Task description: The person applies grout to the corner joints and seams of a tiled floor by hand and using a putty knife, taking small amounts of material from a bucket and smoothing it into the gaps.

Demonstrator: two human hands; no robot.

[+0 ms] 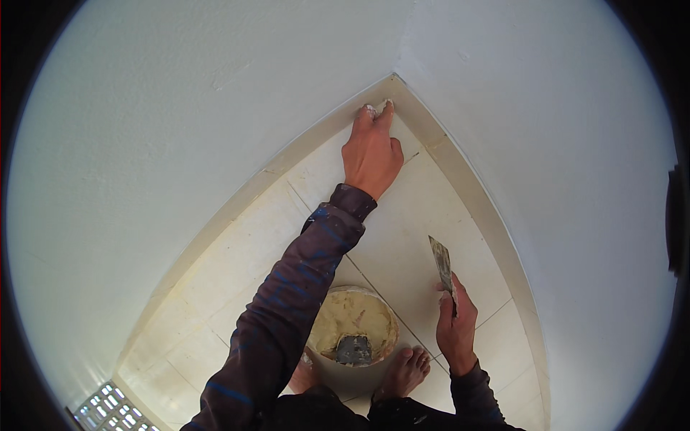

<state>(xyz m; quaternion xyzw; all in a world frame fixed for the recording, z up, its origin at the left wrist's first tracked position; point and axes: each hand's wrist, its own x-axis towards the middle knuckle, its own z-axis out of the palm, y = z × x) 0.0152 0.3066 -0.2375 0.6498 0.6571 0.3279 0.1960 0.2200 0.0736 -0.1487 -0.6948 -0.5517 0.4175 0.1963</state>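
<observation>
My left hand [374,154] reaches up to the corner, its fingertips against the tile skirting [287,154] just above the floor. The fingers are bent together with white paste on their tips. A whitish bit shows between them, and I cannot make out what it is. My right hand [457,327] is lower on the right, closed round the handle of a putty knife [441,262]. Its smeared metal blade points up, away from me. Between my feet stands a round bucket [394,332] with cream-coloured paste [359,312] in it. A dark grey, flat-edged piece [353,350] sits in the paste.
Two white walls [180,93] meet at the corner ahead, with skirting along both. Pale floor tiles [410,251] with dark joints lie below. My bare feet [404,373] are beside the bucket. A grid of light openings [111,411] shows at the lower left.
</observation>
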